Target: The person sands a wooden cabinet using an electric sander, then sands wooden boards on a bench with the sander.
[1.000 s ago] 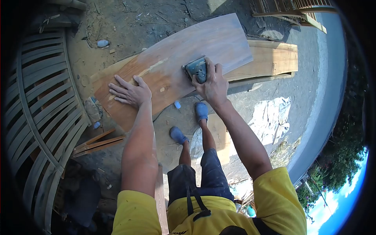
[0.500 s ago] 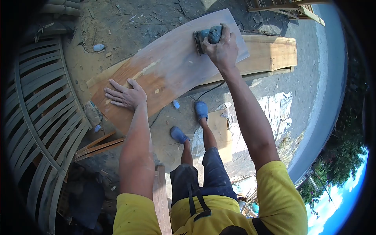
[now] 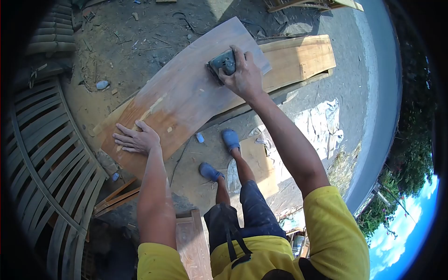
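My right hand [image 3: 243,77] is wrapped round a dark teal power sander [image 3: 222,64], which rests on the upper right part of a curved wooden board [image 3: 182,84]. The board is pale and dusty there, and orange-brown toward its lower left end. On that brown end lies my left hand [image 3: 138,139], flat with its fingers spread. Light filler patches show between the hands. Beneath the board is a longer light wood piece [image 3: 298,58], sticking out to the right.
A slatted wooden frame [image 3: 51,163] stands at the left. Wooden furniture [image 3: 192,242] is beside my legs. White sheeting [image 3: 322,126] lies on the ground to the right, with the road [image 3: 382,102] beyond. A cord runs under the board.
The sander in my right hand first moved up the board toward its far right end, then back down and left. My left hand stays on the brown end. The whole view has shifted.
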`<state>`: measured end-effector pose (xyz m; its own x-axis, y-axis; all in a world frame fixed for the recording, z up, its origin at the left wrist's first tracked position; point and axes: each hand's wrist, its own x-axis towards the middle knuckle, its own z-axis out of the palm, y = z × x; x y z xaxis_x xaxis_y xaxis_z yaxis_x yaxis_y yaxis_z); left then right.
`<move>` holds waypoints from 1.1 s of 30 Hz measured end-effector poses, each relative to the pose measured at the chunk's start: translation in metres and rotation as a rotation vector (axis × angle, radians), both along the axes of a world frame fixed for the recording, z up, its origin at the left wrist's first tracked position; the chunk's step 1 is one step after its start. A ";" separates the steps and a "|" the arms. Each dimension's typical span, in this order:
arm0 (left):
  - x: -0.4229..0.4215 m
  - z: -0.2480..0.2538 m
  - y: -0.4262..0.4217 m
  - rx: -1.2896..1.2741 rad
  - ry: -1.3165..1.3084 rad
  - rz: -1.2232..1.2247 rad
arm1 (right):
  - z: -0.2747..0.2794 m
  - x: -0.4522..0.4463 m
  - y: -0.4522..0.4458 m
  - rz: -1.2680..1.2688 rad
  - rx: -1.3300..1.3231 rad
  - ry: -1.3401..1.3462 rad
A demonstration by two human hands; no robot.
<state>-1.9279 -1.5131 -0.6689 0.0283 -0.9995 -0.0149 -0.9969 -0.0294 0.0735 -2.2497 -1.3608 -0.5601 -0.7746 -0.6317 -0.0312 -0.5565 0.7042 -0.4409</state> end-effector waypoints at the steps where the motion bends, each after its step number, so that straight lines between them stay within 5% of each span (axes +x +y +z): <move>1: 0.000 -0.001 0.000 -0.004 0.002 0.001 | -0.003 -0.027 0.008 -0.034 -0.006 0.051; 8: 0.003 -0.003 0.000 -0.023 0.007 0.000 | -0.022 -0.125 0.057 -0.145 0.042 0.197; 15: 0.001 -0.001 0.001 -0.014 0.010 0.001 | 0.009 0.073 0.028 -0.019 0.052 -0.089; 20: 0.006 -0.003 0.001 -0.030 -0.050 -0.014 | 0.014 0.168 0.042 0.439 0.048 -0.270; 33: 0.019 -0.027 -0.003 -0.209 -0.137 -0.023 | -0.006 -0.074 0.116 -0.322 0.105 0.014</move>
